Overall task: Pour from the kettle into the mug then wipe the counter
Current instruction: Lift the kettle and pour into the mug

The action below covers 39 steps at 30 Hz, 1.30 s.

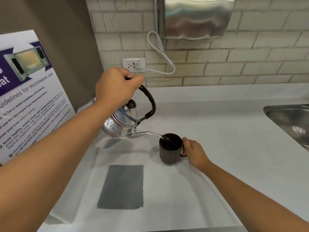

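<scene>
Nearest the camera, a grey cloth lies flat and folded on the white counter, touching neither hand. Just beyond it and to the right stands the dark brown mug, upright on the counter. The right hand reaches in from the lower right, its grip closed around the mug's handle, thumb up by the rim.

A thin stream of water runs from the spout into the mug's open mouth; there seems to be some liquid in the bottom already, though the dark interior makes the level hard to read.

The shiny metal kettle hangs in the air to the left of the mug and above the counter, tilted so its spout points down and right. Its lid with the black-and-red knob is on. The left hand has its grip wrapped tight around the top of the black arched handle, the forearm running in from the lower left.

Further off, a microwave guidelines poster leans at the left, and a steel sink sits at the right edge. On the tiled back wall is a socket with a white cable plugged in, below a steel hand dryer.
</scene>
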Tool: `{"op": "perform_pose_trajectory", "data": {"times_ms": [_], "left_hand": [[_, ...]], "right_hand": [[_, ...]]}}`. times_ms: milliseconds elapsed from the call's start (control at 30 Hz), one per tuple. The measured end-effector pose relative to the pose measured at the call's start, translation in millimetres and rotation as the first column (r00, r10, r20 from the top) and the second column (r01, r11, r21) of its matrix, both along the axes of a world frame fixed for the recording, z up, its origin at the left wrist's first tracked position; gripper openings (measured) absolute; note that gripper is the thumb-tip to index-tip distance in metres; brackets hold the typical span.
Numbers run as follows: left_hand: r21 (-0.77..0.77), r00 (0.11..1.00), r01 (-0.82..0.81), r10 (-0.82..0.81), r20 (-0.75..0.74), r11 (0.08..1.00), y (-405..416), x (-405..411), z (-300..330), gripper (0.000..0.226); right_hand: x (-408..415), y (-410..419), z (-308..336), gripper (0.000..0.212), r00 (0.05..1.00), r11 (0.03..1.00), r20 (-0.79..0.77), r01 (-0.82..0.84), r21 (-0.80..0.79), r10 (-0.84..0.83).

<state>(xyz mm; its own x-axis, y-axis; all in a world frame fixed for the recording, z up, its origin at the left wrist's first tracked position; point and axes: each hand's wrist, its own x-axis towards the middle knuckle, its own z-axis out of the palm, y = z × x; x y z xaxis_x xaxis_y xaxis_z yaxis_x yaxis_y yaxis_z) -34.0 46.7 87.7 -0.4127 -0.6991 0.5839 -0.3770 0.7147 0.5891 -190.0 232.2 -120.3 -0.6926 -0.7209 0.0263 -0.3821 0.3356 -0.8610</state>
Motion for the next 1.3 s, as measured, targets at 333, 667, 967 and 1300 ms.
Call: {"op": "perform_pose_trajectory", "data": {"times_ms": [333,667,967,1300], "left_hand": [[-0.028,0.999,0.003,-0.003,0.032,1.0,-2.3,0.5,6.7,0.034],[-0.033,1.0,0.011,-0.01,0.019,0.999,-1.8,-4.1,0.8,0.035],[0.131,0.996,0.049,-0.038,-0.083,0.99,-5.9,-6.8,-27.4,0.036],[0.297,0.94,0.192,-0.089,-0.329,0.935,-17.2,-4.1,-50.3,0.042]], "right_hand": [[-0.6,0.0,-0.4,0.044,1.0,1.0,-0.012,-0.007,0.007,0.007],[-0.5,-0.1,-0.1,0.045,1.0,1.0,-0.003,0.004,-0.002,-0.004],[-0.4,0.7,-0.2,0.044,0.999,1.0,0.035,0.013,-0.01,-0.012],[-4.0,0.0,-3.1,0.048,0.999,0.999,0.036,0.005,-0.041,-0.004]]}}
